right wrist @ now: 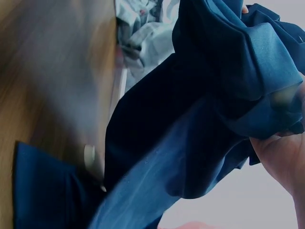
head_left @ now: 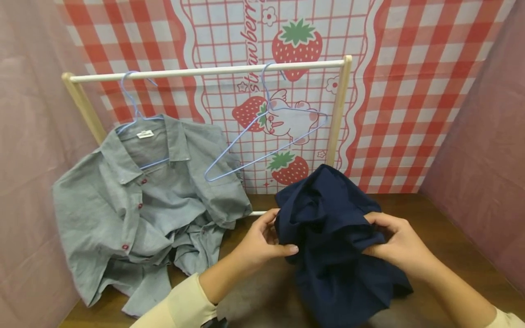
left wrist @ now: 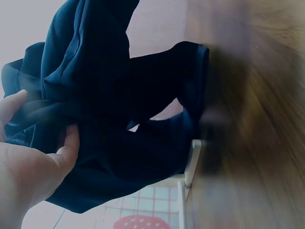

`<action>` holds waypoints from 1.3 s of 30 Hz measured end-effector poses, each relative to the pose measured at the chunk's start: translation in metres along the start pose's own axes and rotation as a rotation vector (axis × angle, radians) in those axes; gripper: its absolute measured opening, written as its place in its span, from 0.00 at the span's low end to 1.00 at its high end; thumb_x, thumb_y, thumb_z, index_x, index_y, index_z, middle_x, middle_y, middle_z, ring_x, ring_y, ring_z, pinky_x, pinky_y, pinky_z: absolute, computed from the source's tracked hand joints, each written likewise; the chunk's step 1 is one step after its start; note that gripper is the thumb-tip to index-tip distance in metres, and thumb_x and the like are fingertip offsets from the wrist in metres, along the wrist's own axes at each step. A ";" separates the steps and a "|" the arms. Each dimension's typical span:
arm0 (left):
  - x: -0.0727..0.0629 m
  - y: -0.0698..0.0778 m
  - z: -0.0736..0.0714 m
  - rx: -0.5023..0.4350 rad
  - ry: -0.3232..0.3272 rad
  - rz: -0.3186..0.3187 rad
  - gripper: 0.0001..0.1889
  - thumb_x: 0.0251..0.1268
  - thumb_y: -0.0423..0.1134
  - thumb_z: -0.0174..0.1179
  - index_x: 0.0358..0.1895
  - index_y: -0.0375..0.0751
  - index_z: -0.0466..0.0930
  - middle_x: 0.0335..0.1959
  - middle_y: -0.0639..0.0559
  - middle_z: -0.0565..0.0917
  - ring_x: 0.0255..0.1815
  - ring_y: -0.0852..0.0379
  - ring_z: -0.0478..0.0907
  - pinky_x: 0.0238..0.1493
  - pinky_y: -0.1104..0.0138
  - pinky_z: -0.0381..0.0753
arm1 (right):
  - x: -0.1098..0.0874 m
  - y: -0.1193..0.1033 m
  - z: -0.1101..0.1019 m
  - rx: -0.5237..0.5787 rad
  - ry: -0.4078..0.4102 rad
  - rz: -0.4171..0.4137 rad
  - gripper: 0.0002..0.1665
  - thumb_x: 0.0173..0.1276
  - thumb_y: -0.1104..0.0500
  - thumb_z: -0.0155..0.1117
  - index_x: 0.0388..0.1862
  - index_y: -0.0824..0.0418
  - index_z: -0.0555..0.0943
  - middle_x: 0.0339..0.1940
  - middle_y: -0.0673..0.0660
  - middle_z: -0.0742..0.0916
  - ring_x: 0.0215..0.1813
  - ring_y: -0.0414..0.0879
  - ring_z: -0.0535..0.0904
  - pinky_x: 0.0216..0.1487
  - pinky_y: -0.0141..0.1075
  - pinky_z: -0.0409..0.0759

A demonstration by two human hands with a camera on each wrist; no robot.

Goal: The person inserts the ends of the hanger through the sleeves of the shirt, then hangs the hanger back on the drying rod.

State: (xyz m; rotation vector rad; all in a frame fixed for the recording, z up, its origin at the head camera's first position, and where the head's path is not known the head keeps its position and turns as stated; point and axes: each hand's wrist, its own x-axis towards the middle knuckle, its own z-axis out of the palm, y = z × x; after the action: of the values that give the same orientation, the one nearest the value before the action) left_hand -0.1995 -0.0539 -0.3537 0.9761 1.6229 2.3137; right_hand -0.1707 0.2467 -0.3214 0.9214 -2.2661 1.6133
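Note:
A bunched navy blue garment is held up between both hands at the right of the head view; its folds hide what kind it is. My left hand pinches its left edge, thumb in front and fingers behind. On the other side my right hand grips the cloth between thumb and fingers. Lower folds of the garment hang down, and in the right wrist view part of the navy cloth lies against the wooden surface. Behind it, a bare blue wire hanger hangs from the rack's white bar.
A grey button-up shirt hangs on another blue hanger at the left, its lower part resting on the wooden table. The rack's wooden post stands behind the navy cloth. A strawberry-print checked cloth covers the back.

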 end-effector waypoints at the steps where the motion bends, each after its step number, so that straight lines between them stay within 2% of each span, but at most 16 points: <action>1: -0.003 0.002 -0.002 0.010 0.003 0.000 0.34 0.45 0.29 0.76 0.60 0.35 0.72 0.48 0.52 0.80 0.47 0.53 0.77 0.48 0.65 0.79 | 0.002 0.000 0.002 -0.002 -0.005 -0.004 0.21 0.52 0.80 0.69 0.42 0.63 0.82 0.40 0.51 0.85 0.40 0.44 0.79 0.38 0.32 0.79; 5: -0.012 0.011 -0.008 0.038 0.020 -0.001 0.33 0.46 0.32 0.77 0.59 0.41 0.74 0.49 0.51 0.80 0.47 0.53 0.77 0.48 0.65 0.79 | 0.009 0.000 0.010 0.017 -0.017 -0.026 0.21 0.51 0.79 0.70 0.42 0.63 0.83 0.41 0.52 0.86 0.42 0.44 0.79 0.40 0.32 0.80; 10: -0.023 0.021 -0.014 0.035 0.028 0.019 0.31 0.48 0.32 0.76 0.58 0.48 0.75 0.51 0.51 0.80 0.48 0.53 0.78 0.48 0.65 0.79 | 0.018 0.003 0.022 0.107 -0.044 -0.069 0.22 0.51 0.81 0.68 0.42 0.63 0.83 0.40 0.54 0.85 0.41 0.45 0.79 0.39 0.33 0.80; 15: -0.032 0.030 -0.020 0.048 0.037 0.036 0.30 0.49 0.31 0.74 0.58 0.48 0.75 0.51 0.51 0.81 0.48 0.53 0.79 0.48 0.65 0.80 | 0.028 0.007 0.031 0.177 -0.075 -0.072 0.22 0.51 0.81 0.67 0.41 0.62 0.83 0.37 0.53 0.85 0.39 0.45 0.78 0.35 0.36 0.81; 21: -0.039 0.040 -0.024 0.085 0.031 0.082 0.28 0.52 0.31 0.73 0.58 0.47 0.75 0.50 0.50 0.80 0.48 0.53 0.79 0.49 0.64 0.80 | 0.039 0.015 0.041 0.257 -0.099 -0.055 0.25 0.51 0.80 0.66 0.45 0.58 0.84 0.39 0.51 0.86 0.40 0.44 0.78 0.36 0.36 0.82; 25: -0.042 0.045 -0.027 0.112 0.048 0.057 0.28 0.53 0.30 0.72 0.59 0.46 0.74 0.53 0.48 0.78 0.50 0.52 0.79 0.48 0.62 0.81 | 0.044 0.021 0.045 0.298 -0.119 -0.053 0.27 0.52 0.80 0.66 0.47 0.57 0.84 0.40 0.51 0.86 0.40 0.44 0.78 0.38 0.37 0.82; 28: -0.042 0.042 -0.032 0.139 0.076 -0.002 0.30 0.53 0.28 0.71 0.61 0.44 0.72 0.55 0.47 0.76 0.52 0.50 0.78 0.49 0.60 0.81 | 0.045 0.028 0.043 0.235 -0.130 -0.049 0.23 0.52 0.78 0.68 0.45 0.58 0.84 0.39 0.51 0.86 0.39 0.44 0.79 0.37 0.36 0.82; 32: -0.040 0.029 -0.041 0.197 0.104 -0.094 0.32 0.53 0.26 0.70 0.63 0.38 0.70 0.55 0.48 0.77 0.53 0.49 0.78 0.50 0.59 0.80 | 0.044 0.040 0.037 0.062 -0.139 -0.052 0.19 0.52 0.75 0.73 0.40 0.58 0.83 0.36 0.51 0.85 0.37 0.44 0.79 0.35 0.34 0.81; 39: -0.036 0.003 -0.062 0.310 0.079 -0.208 0.29 0.53 0.23 0.67 0.61 0.32 0.70 0.51 0.48 0.79 0.50 0.53 0.78 0.49 0.63 0.79 | 0.038 0.064 0.028 -0.214 -0.190 -0.066 0.20 0.49 0.66 0.79 0.38 0.52 0.82 0.34 0.48 0.81 0.35 0.39 0.77 0.33 0.32 0.78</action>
State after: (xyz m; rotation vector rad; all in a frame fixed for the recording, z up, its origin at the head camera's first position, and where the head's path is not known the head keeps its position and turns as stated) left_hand -0.2075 -0.1207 -0.3785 0.7315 2.0518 2.0277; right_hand -0.2332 0.2202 -0.3629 1.1204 -2.4445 1.2738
